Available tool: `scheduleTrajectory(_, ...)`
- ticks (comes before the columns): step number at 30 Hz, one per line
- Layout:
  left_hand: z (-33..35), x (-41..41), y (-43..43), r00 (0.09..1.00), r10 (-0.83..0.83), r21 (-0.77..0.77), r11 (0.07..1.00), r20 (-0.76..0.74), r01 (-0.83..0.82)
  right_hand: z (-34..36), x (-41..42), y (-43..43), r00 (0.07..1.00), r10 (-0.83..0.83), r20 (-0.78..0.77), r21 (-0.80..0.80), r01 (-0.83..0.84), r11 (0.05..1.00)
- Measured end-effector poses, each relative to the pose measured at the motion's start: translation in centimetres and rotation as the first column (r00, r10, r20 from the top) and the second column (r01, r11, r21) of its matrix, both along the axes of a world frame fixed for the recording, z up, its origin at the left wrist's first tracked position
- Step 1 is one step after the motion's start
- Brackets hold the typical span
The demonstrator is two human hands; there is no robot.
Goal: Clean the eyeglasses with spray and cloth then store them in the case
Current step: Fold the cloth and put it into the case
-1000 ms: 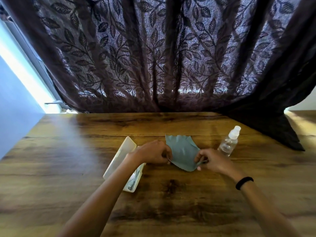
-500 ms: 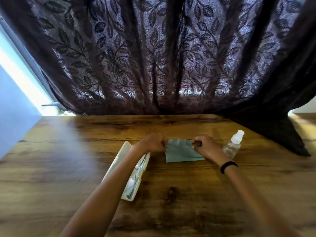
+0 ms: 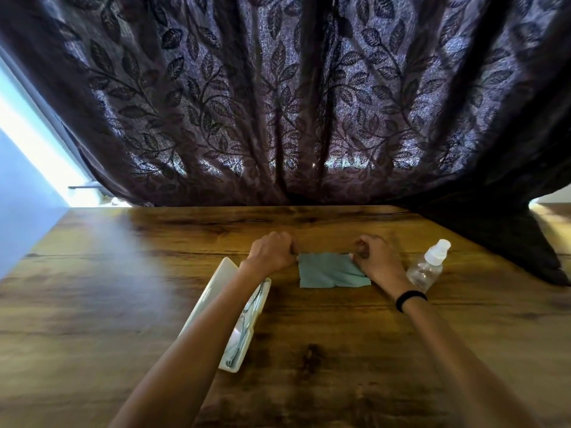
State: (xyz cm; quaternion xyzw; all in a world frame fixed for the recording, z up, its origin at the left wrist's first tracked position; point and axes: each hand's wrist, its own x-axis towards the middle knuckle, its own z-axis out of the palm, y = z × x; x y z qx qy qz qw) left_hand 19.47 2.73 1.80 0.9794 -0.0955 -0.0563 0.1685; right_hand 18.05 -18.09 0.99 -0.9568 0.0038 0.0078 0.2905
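Note:
A grey-green cleaning cloth (image 3: 332, 271) lies folded flat on the wooden table (image 3: 309, 350). My left hand (image 3: 272, 253) pinches its far left corner and my right hand (image 3: 375, 256) pinches its far right corner. An open white glasses case (image 3: 221, 281) sits to the left, partly under my left forearm. The eyeglasses (image 3: 244, 332) lie inside it, thin-framed and partly hidden. A clear spray bottle (image 3: 428, 265) with a white cap stands just right of my right wrist.
A dark leaf-patterned curtain (image 3: 293, 103) hangs along the table's far edge and drapes onto the table at the far right (image 3: 509, 242). A pale wall (image 3: 21, 211) runs along the left side.
The cloth went from being held up and loosely spread to lying folded flat on the table. Both hands moved away from me to its far corners.

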Motion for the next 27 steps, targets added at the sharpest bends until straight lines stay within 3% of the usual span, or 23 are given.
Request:
scheduleTrajectory(4,0.7,-1.8,-0.5,0.988,-0.020,-0.024,0.999,0.155,0.024,0.0,-1.3,-0.1,0.995,0.012,0.102,0.000,-0.012,1.000)
scheduleTrajectory(7,0.8,-2.9,-1.0,0.978,-0.202,-0.023,0.979,0.058,0.203,-0.1,-2.6,0.1,0.991,0.072,0.113,-0.038,-0.068,0.997)
scheduleTrajectory(10,0.6,-3.6,-1.3,0.959,-0.282,-0.017,0.959,0.020,0.283,-0.3,-4.1,0.5,0.992,0.081,0.100,-0.047,-0.077,0.996)
scheduleTrajectory(22,0.3,-4.7,-1.4,0.943,-0.298,0.117,0.952,0.150,0.282,-2.1,-6.3,0.2,0.962,0.126,0.244,-0.237,-0.067,0.969)
scheduleTrajectory(27,0.6,-4.8,-0.9,0.959,-0.234,0.050,0.972,0.160,0.229,-1.5,-6.4,0.1,0.944,0.126,0.304,-0.203,-0.065,0.977)
